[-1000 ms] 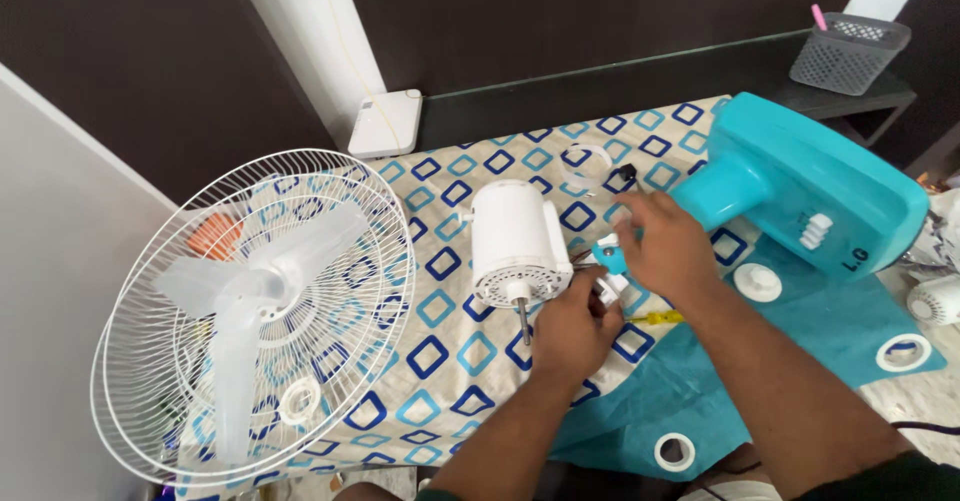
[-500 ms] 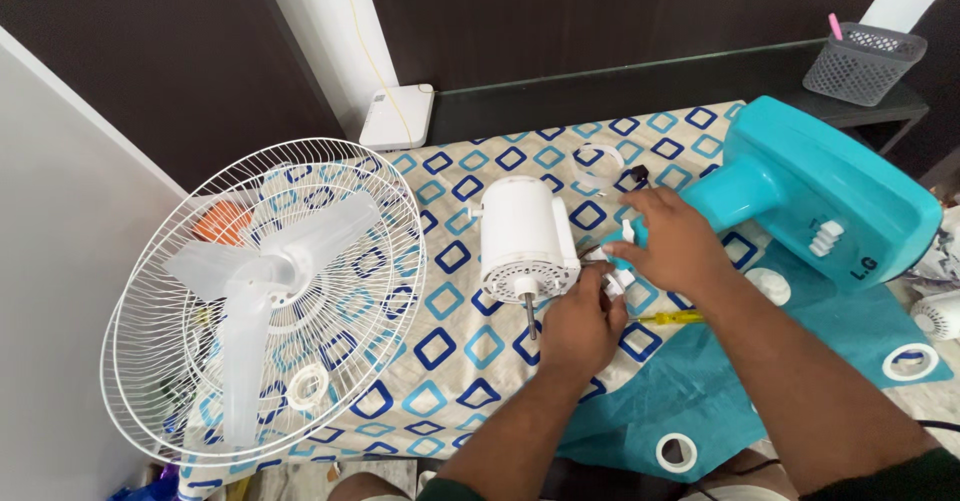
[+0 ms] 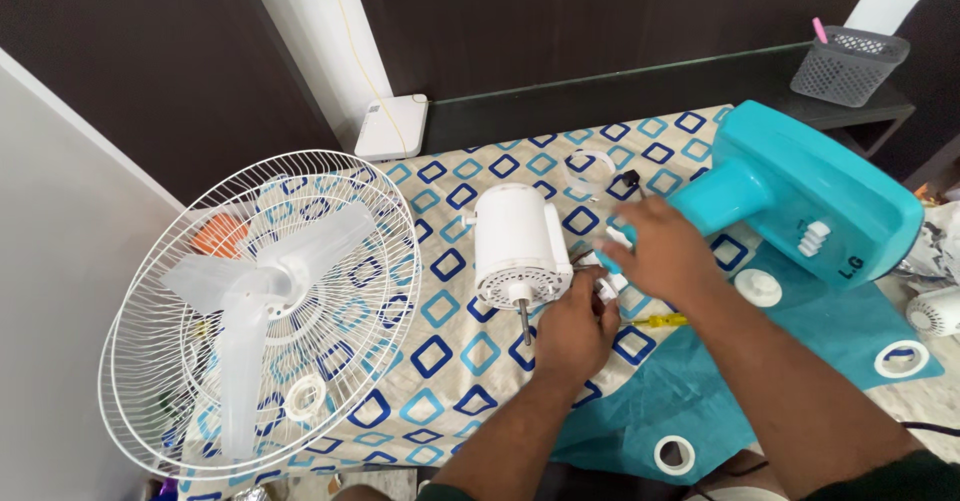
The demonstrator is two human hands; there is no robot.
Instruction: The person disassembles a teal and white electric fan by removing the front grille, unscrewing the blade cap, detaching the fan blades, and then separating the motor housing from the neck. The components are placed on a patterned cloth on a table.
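Both hands at the right flank of the white fan motor [image 3: 518, 244]
Left hand [image 3: 577, 329] nearer, pinching small white parts; right hand [image 3: 663, 251] loosely curled, grip unclear; shaft pointing toward wearer

Both forearms bare, reaching in from bottom edge, converging mid-frame. Left hand [image 3: 573, 333] knuckles up, fingers curled inward, fingertips hidden under right hand's edge. Right hand [image 3: 661, 251] just above and right of it, palm down, back toward camera, fingers [image 3: 622, 233] half-bent and pointing left, slightly motion-blurred. Hands almost touching, right partly overlapping left. Right forearm thicker in view, closer to camera.
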